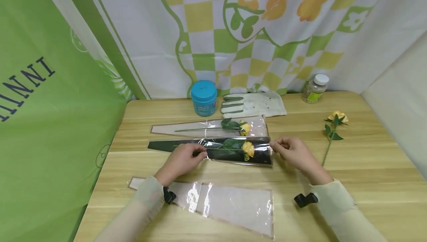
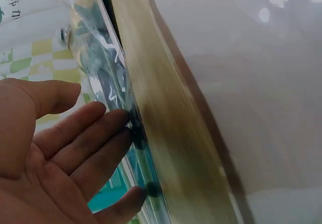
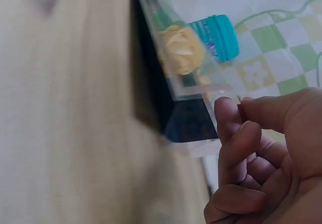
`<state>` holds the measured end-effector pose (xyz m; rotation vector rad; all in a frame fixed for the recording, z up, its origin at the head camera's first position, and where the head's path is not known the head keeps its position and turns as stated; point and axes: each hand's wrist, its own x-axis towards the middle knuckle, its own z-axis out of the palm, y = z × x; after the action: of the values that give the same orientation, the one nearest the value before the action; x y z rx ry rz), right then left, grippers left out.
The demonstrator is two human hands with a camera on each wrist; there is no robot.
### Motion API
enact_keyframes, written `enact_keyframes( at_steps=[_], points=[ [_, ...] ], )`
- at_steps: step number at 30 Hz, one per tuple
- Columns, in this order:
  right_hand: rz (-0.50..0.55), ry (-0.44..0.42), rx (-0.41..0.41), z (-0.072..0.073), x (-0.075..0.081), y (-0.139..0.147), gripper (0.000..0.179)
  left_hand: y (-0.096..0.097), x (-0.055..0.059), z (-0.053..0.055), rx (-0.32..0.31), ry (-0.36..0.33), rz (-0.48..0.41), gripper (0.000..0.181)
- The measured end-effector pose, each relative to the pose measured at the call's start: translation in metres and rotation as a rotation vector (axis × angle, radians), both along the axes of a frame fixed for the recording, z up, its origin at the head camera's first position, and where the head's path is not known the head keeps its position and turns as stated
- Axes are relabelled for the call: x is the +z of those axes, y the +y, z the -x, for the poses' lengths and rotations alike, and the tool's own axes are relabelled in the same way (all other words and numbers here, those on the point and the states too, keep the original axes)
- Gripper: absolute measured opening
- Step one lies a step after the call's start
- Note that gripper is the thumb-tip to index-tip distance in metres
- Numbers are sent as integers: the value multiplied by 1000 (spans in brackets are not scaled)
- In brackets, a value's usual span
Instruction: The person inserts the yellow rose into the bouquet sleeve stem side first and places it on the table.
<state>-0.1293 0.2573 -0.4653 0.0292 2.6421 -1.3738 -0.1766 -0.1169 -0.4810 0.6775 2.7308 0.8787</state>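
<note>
A yellow rose (image 1: 248, 150) with green leaves lies inside a black-backed clear flower sleeve (image 1: 220, 155) in the middle of the table. My right hand (image 1: 293, 153) pinches the wide open end of this sleeve between thumb and index finger; in the right wrist view its clear front stands away from the black back. At the narrower part, my left hand (image 1: 183, 160) touches the sleeve. In the left wrist view, the left fingers (image 2: 95, 143) are nearly straight with their tips on the film, the thumb held apart.
Behind lies a pale sleeve (image 1: 166, 129) with another yellow rose (image 1: 245, 128). A flat pale sleeve (image 1: 237, 205) lies in front, partly under the left forearm. A loose rose (image 1: 337, 117) is at the right. Along the back are a blue tub (image 1: 204, 99), gloves (image 1: 263, 103) and a jar (image 1: 315, 89).
</note>
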Motion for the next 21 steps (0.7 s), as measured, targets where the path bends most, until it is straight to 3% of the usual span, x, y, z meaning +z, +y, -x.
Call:
enact_keyframes(
  at_steps=[3,6,8,11,14,17,19,21],
  points=[
    [26,14,-7,-6,-3,3,42,2,2,-5,-46,20,-26,25],
    [5,99,-12,-25,-1,2,41,5,5,-20,-113,40,-109,27],
    [-67,184,22,-48,0,1,35,9,6,-40,-173,37,-157,28],
    [-219,348,177,-87,1,-5,23,14,9,-78,-309,1,-165,31],
    [-317,429,379,-118,0,-12,26,23,11,-112,-510,-21,-58,38],
    [-332,358,522,-133,-2,-18,35,36,7,-130,-681,47,98,48],
    [-348,356,567,-134,-7,-19,38,46,3,-135,-722,125,192,51],
    [-377,399,571,-130,-12,-17,38,57,-3,-134,-719,244,258,52]
  ],
)
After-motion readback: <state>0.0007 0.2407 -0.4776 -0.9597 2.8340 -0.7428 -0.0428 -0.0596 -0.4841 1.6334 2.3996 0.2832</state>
